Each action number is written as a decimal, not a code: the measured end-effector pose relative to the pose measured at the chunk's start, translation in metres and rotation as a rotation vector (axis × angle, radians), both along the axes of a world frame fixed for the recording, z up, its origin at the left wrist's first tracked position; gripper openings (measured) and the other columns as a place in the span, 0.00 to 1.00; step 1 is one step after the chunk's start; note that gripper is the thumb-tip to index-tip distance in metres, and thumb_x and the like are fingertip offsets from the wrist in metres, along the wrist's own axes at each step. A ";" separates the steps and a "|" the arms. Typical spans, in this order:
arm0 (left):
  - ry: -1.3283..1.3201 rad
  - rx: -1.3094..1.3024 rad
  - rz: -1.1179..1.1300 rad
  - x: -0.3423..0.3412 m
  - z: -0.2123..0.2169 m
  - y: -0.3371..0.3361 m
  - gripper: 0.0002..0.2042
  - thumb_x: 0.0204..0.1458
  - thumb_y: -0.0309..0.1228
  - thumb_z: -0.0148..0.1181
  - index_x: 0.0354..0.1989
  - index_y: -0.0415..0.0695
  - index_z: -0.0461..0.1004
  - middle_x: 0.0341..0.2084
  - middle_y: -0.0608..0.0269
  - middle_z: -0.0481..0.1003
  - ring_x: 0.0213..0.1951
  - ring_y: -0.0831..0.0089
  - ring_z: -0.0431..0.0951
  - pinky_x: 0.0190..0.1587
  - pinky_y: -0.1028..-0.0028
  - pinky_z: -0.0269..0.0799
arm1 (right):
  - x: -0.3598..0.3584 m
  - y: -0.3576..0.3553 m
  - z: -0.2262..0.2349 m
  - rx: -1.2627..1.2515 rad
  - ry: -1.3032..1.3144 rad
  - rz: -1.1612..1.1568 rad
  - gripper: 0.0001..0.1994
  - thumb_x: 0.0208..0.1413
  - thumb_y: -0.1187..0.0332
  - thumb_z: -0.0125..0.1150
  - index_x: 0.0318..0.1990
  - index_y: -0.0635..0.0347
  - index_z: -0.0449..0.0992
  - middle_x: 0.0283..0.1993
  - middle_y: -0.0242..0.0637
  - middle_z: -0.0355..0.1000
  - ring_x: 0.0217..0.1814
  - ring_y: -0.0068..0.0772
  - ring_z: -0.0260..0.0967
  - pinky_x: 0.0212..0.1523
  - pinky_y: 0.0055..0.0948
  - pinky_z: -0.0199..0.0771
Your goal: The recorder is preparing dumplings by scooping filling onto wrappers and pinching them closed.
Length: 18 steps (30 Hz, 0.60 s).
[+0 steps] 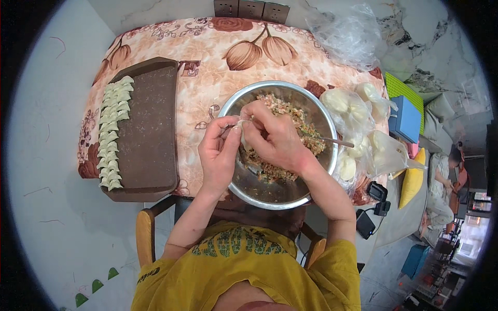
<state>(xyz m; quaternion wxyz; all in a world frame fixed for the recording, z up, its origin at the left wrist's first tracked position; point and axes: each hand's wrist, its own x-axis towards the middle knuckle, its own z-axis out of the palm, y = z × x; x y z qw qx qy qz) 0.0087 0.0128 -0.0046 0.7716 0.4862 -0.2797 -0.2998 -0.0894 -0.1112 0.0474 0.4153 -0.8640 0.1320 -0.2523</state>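
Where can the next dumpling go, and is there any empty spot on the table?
The dark tray is bare right of the dumpling row. The flowered tablecloth is open between tray and metal bowl, and behind the bowl. It is crowded right of the bowl, with bags of wrappers. Both hands, left hand and right hand, pinch a dumpling over the bowl.

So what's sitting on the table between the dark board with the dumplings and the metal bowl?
Nothing: in the head view only bare flowered tablecloth lies between the board and the bowl.
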 end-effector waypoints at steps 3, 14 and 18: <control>-0.016 0.010 0.002 -0.001 0.000 0.000 0.10 0.65 0.22 0.55 0.53 0.38 0.73 0.42 0.69 0.76 0.41 0.87 0.72 0.43 0.84 0.68 | 0.000 0.000 -0.002 -0.040 -0.028 -0.010 0.06 0.62 0.70 0.58 0.42 0.58 0.69 0.24 0.47 0.73 0.25 0.55 0.75 0.24 0.47 0.71; 0.011 -0.011 -0.009 0.000 0.000 0.001 0.10 0.65 0.22 0.56 0.53 0.37 0.73 0.40 0.70 0.76 0.39 0.88 0.72 0.42 0.85 0.68 | -0.002 0.001 0.003 0.029 0.028 -0.001 0.06 0.62 0.70 0.58 0.43 0.58 0.69 0.24 0.46 0.72 0.23 0.53 0.74 0.23 0.46 0.70; 0.000 0.016 0.002 -0.002 0.004 0.000 0.09 0.65 0.23 0.56 0.52 0.37 0.73 0.40 0.70 0.76 0.40 0.88 0.72 0.42 0.85 0.69 | -0.001 0.001 0.002 0.023 0.028 0.008 0.07 0.62 0.69 0.58 0.44 0.58 0.69 0.24 0.46 0.72 0.23 0.53 0.74 0.23 0.46 0.71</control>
